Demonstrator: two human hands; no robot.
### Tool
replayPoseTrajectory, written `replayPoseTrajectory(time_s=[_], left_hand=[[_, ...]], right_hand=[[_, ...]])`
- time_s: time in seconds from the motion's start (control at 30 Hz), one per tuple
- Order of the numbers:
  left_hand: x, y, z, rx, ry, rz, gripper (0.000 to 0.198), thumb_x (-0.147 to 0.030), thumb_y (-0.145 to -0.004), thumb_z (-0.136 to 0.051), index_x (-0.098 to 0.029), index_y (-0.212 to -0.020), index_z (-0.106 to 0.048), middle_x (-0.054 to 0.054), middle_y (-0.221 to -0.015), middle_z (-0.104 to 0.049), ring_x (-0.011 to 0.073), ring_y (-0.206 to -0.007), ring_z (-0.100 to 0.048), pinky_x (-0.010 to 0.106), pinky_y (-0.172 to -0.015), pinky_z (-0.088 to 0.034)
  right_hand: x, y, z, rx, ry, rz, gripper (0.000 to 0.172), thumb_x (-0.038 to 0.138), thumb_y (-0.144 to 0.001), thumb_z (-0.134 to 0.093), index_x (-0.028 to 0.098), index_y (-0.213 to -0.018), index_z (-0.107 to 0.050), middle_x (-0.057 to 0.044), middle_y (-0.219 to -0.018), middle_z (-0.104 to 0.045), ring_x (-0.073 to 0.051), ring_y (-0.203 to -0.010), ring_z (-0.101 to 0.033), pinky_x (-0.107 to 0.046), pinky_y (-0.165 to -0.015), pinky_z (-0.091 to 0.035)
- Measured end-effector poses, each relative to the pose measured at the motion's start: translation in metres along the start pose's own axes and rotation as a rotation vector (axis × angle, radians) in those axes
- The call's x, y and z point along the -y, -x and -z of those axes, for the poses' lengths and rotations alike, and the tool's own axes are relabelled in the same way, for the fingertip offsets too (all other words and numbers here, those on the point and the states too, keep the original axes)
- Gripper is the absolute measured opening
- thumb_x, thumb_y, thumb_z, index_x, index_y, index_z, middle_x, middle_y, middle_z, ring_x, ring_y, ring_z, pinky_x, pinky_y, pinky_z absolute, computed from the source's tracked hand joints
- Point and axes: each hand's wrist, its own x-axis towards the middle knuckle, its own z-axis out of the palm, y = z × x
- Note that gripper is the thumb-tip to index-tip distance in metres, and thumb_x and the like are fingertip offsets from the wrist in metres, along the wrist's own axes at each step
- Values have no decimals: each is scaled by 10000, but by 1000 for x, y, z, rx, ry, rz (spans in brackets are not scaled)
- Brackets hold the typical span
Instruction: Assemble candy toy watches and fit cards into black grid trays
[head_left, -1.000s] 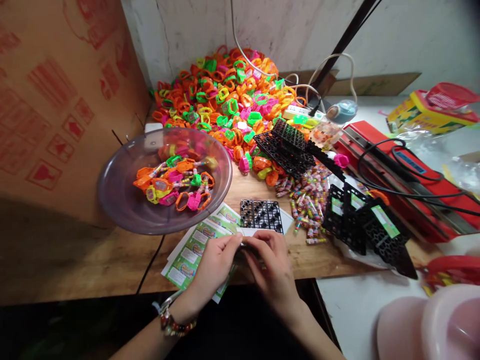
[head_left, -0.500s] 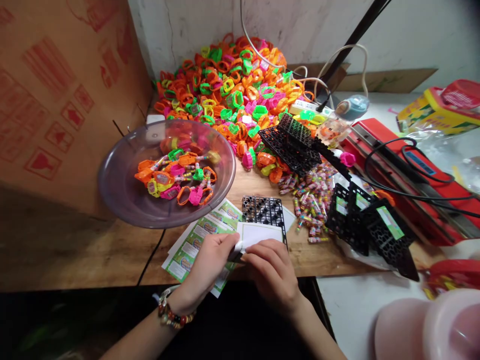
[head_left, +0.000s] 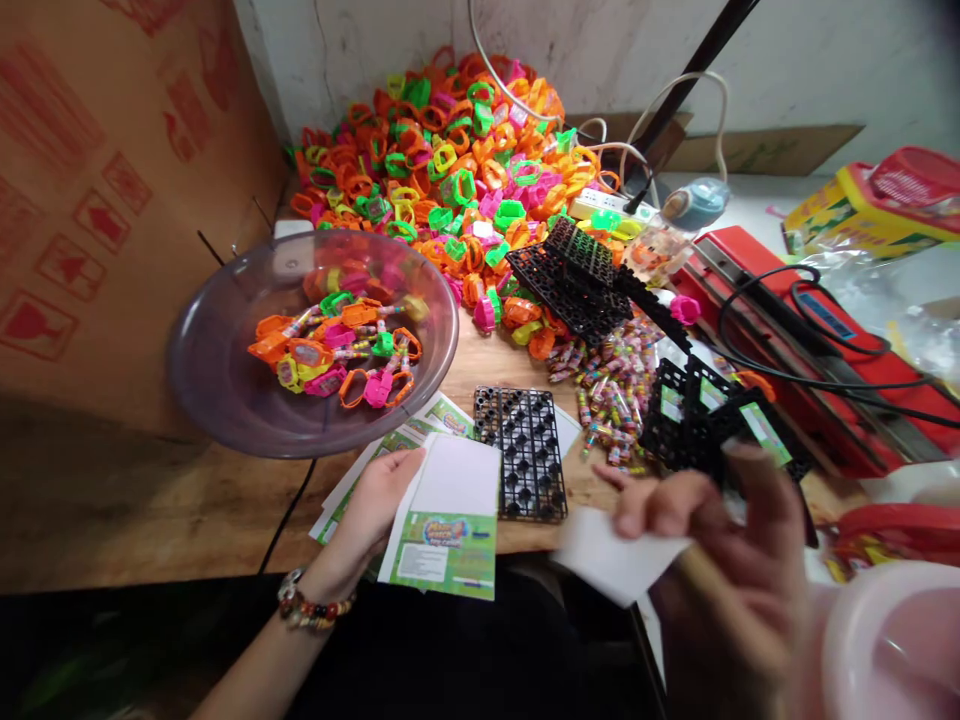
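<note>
My left hand grips a printed label sheet by its left edge; a blank white backing area shows above the green print. On the right, my right hand, blurred by motion, pinches a small white label piece that is apart from the sheet. Just behind the sheet lies a black plastic grid tray with rows of round holes. More green printed sheets lie under and left of my left hand.
A purple bowl holds toy watches and candy tubes. Behind it rises a pile of colourful toy watches. Wrapped candies, black trays with green labels and a red sealing machine are right. A large carton stands left.
My right hand has moved right, away from my left hand, with a white label piece in its fingers. The sheet in my left hand now hangs more open to view.
</note>
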Motion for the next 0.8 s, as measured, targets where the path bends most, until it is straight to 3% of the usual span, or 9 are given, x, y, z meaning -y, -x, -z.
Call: replayPoseTrajectory(time_s=[0.07,0.1,0.2,0.3,0.37,0.43,0.6,0.67,0.8], left_hand=[[8,-5,18,-27,-259,-68,438,-572,-754,-548,-146,-677,-612,29,-604,-602,165,-568,-523,255,-527,-382],[11,-7,25,-39,-413,-121,433,-553,-790,-505,-152,-677,-625,40,-624,-620,185,-606,-551,270,-561,-404],[13,-12,36,-126,-846,-232,417,-421,-898,-365,-160,-807,-677,93,-794,-698,248,-791,-636,325,-731,-457],[9,-9,25,-371,-1235,-221,444,-338,-951,-290,-109,-1037,-660,176,-928,-703,309,-867,-655,381,-731,-477],[9,-4,10,-542,-1427,-296,447,-313,-966,-290,-73,-1145,-621,208,-970,-688,335,-895,-647,396,-690,-484],[13,1,-8,-617,-1515,-489,406,-259,-965,-323,-81,-1202,-600,197,-1031,-681,326,-938,-637,400,-714,-492],[26,-6,-50,-334,-1476,-994,391,-277,-952,-430,-79,-1258,-571,151,-1272,-617,280,-1173,-552,405,-1004,-429],[30,-15,-61,-247,-1463,-1013,497,-373,-940,-459,-40,-1304,-525,169,-1343,-566,296,-1242,-504,418,-1062,-392],[32,-30,-71,-190,-1456,-879,628,-466,-915,-479,-30,-1366,-457,200,-1399,-504,315,-1280,-472,460,-1090,-367]], right_hand=[[-18,-25,13,-76,-5,-34,675,217,-892,-512,396,-1470,-213,22,-789,-460,-156,-697,-559,-437,-794,-561],[-32,-39,16,-5,26,-44,729,229,-880,-526,386,-1489,-158,14,-821,-482,-154,-714,-558,-381,-730,-563],[-79,-80,14,415,137,-71,819,251,-867,-522,280,-1526,-36,-4,-857,-549,-142,-712,-556,-293,-638,-531],[-112,-105,0,727,222,-105,873,204,-835,-523,178,-1529,5,-16,-871,-560,-133,-740,-553,-287,-685,-521],[-123,-111,-8,807,276,-132,912,172,-801,-540,143,-1526,12,-20,-873,-563,-131,-755,-550,-295,-720,-519],[-129,-111,-14,835,308,-151,935,151,-786,-538,148,-1525,35,-25,-892,-569,-132,-775,-555,-302,-742,-517],[-137,-103,-18,858,367,-68,951,121,-763,-506,164,-1521,67,-33,-922,-567,-137,-804,-566,-313,-772,-513],[-140,-101,-20,862,423,-29,942,102,-747,-485,148,-1522,47,-29,-900,-570,-140,-782,-563,-319,-768,-517],[-143,-100,-27,882,530,32,943,62,-705,-444,130,-1523,20,-34,-887,-596,-150,-758,-559,-319,-744,-524]])
